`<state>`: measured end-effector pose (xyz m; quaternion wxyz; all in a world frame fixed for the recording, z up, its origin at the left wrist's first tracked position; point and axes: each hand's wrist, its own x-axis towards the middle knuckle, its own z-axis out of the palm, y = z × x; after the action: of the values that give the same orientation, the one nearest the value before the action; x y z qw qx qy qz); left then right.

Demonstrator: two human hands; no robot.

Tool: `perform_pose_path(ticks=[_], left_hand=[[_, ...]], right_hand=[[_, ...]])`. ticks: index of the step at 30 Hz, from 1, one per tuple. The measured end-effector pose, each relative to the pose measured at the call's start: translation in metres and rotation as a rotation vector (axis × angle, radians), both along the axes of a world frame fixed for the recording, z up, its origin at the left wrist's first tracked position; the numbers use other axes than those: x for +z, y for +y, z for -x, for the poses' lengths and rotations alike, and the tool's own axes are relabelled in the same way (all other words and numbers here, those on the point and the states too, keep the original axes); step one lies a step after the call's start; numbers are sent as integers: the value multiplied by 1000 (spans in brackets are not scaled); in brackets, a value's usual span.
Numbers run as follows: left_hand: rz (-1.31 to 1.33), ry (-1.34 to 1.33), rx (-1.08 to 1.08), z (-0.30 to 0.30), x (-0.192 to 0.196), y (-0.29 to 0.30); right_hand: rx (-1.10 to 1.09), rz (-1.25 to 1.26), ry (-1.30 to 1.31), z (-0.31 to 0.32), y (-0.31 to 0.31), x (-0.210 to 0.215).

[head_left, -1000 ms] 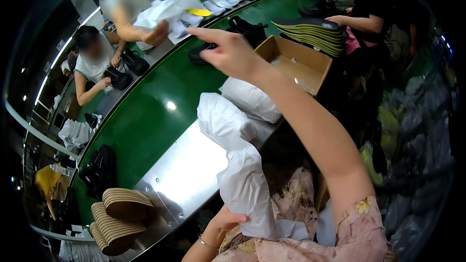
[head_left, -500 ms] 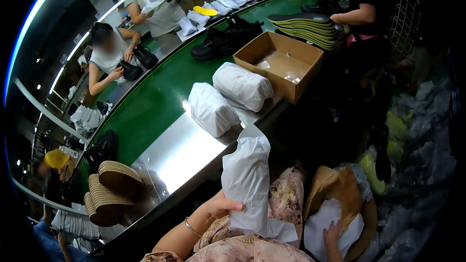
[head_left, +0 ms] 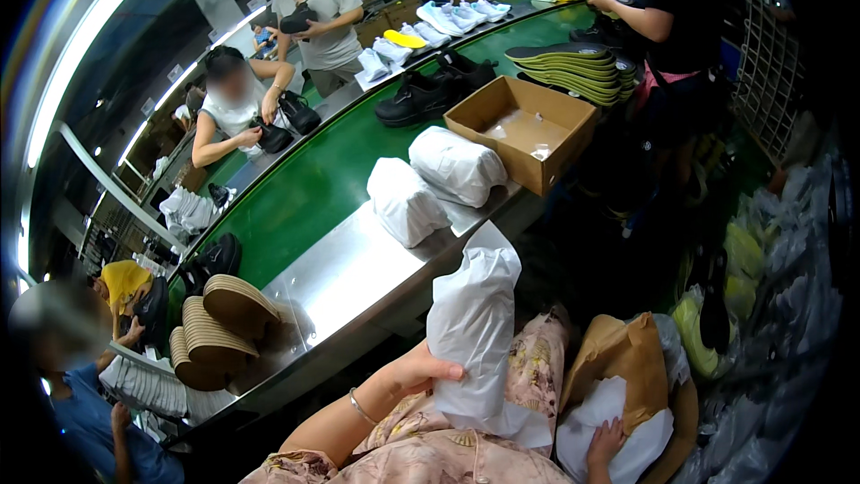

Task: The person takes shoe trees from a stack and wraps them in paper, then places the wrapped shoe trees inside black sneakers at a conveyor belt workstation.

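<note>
My left hand (head_left: pixel 430 374) is closed round a long, crumpled white paper bundle (head_left: pixel 475 314), its thumb across the front. The bundle stands upright before my lap, its lower end spreading into a loose flap; what it wraps, if anything, is hidden. At the lower right, my right hand (head_left: pixel 606 445) lies on white paper sheets (head_left: pixel 578 435), fingers apart. Those sheets rest in a round container lined with brown paper (head_left: pixel 618 354). Beyond the held bundle, two bulky white paper-wrapped bundles (head_left: pixel 405 202) (head_left: pixel 459 166) sit side by side on the metal bench edge (head_left: pixel 345 278).
An open cardboard box (head_left: pixel 537 179) stands beyond the wrapped bundles. Tan insoles (head_left: pixel 210 341) are stacked at left, green-edged insoles (head_left: pixel 573 72) at the far right. Black shoes (head_left: pixel 412 100) rest on the green conveyor (head_left: pixel 313 179). Plastic-bagged items (head_left: pixel 770 278) fill the right. Co-workers surround the line.
The view has shifted, so the bench appears farther right. My left hand still holds the paper bundle. My right hand's fingers have shifted on the sheets. A co-worker at far right now lifts an insole.
</note>
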<state>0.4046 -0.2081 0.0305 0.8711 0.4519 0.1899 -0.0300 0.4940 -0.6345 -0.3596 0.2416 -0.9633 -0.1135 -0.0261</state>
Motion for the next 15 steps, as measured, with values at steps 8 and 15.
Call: perform_pose_path(ticks=[8, 15], left_hand=[[-19, -242, 120, 10, 9, 36], [-99, -374, 315, 20, 12, 51]], right_hand=[[-23, -19, 146, -63, 67, 166], [810, -1008, 248, -33, 236, 405]])
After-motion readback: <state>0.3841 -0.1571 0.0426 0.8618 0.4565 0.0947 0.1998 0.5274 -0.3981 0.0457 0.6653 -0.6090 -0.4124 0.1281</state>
